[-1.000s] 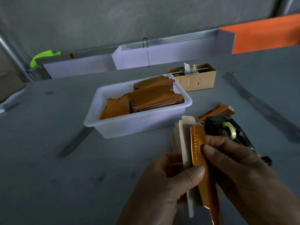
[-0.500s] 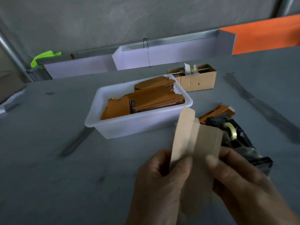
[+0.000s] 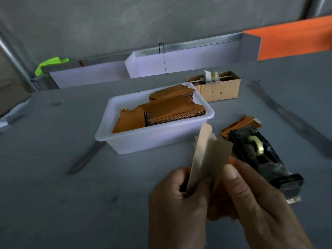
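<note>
Carton blank [image 3: 206, 155] sits in the lower middle of the frame, held off the desk [image 3: 71, 194] by both hands. My left hand [image 3: 177, 203] curls round its left panel, and my right hand [image 3: 251, 200] pinches the right panel under the thumb. Its long axis runs up the frame, free end pointing toward the white tub [image 3: 154, 141], panels half folded into a V. I judge the risk is a skewed crease if the thumbs press unevenly — or the stiff card springing open and slipping toward the tape dispenser [image 3: 258, 155] just right of it.
</note>
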A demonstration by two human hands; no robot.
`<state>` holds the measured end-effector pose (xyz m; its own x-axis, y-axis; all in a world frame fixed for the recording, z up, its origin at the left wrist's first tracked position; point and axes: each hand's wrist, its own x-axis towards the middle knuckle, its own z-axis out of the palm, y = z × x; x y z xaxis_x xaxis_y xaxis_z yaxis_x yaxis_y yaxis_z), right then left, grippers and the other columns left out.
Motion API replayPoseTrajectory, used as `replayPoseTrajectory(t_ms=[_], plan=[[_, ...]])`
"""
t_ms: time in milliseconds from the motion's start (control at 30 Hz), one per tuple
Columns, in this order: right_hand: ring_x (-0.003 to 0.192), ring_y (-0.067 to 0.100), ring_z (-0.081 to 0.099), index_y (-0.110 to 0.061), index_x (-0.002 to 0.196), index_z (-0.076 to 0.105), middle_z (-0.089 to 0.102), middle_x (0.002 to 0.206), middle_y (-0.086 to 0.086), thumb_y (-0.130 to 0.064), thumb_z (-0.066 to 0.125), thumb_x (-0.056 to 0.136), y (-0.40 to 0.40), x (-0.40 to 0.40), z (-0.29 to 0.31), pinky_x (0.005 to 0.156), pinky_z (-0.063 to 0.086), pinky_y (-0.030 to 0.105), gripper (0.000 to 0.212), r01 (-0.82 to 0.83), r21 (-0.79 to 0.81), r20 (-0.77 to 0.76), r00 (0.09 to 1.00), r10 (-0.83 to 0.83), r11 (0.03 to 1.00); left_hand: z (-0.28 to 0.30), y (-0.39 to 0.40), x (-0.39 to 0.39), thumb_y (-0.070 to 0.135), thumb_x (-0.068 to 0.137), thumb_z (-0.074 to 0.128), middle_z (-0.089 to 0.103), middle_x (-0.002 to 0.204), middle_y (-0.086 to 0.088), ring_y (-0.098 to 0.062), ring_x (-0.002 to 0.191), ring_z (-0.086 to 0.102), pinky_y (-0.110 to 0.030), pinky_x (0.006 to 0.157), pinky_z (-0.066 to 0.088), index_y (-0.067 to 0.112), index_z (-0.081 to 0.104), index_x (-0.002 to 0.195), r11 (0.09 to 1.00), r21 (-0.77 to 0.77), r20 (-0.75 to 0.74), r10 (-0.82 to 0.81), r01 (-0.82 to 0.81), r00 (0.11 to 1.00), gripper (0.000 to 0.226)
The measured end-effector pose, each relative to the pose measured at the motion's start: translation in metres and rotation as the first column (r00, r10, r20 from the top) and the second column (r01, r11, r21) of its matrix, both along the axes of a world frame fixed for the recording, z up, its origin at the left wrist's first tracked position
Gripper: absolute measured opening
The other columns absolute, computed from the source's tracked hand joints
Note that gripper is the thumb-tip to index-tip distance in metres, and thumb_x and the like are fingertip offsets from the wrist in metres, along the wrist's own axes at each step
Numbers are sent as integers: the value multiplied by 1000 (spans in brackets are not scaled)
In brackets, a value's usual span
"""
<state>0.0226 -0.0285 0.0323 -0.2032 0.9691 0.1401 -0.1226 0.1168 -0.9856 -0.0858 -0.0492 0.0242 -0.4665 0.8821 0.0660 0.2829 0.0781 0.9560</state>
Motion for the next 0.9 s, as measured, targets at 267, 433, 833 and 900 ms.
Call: replayPoseTrajectory(t_ms=[267, 433, 833, 900], plan=[[40, 20, 54, -24, 77, 72, 58, 49, 13, -42, 63, 56, 12, 6, 3, 43, 45, 18, 29, -55, -118, 2, 998, 56, 991, 25, -8, -12, 54, 81, 49, 71, 73, -11, -25, 71, 67, -29, 64, 50, 21, 73, 73, 913, 3, 89, -406, 407, 909, 41], [46, 13, 47, -17, 71, 72, 54, 52, 5, -35, 69, 53, 16, 10, 1, 43, 41, 21, 25, -154, -229, -29, 988, 151, 961, 20, -6, -16, 54, 73, 52, 68, 93, -23, -32, 91, 67, -44, 79, 51, 4, 71, 94, 937, -109, 64, -326, 332, 943, 58], [62, 28, 64, -14, 80, 75, 67, 69, 17, -36, 70, 58, 21, 14, -14, 58, 52, 29, 31, -155, -309, -112, 986, 126, 938, -5, -3, 5, 45, 72, 70, 60, 65, 5, 0, 61, 59, -6, 56, 39, 30, 68, 77, 986, 163, -309, 93, -44, 947, 15], [66, 30, 68, -21, 81, 76, 70, 73, 16, -36, 66, 57, 21, 12, -14, 55, 53, 28, 30, -136, -300, -115, 988, 106, 944, -11, -2, 6, 44, 65, 67, 54, 62, 9, 2, 56, 56, -4, 53, 38, 32, 73, 76, 973, 233, -419, 100, 0, 902, 17]])
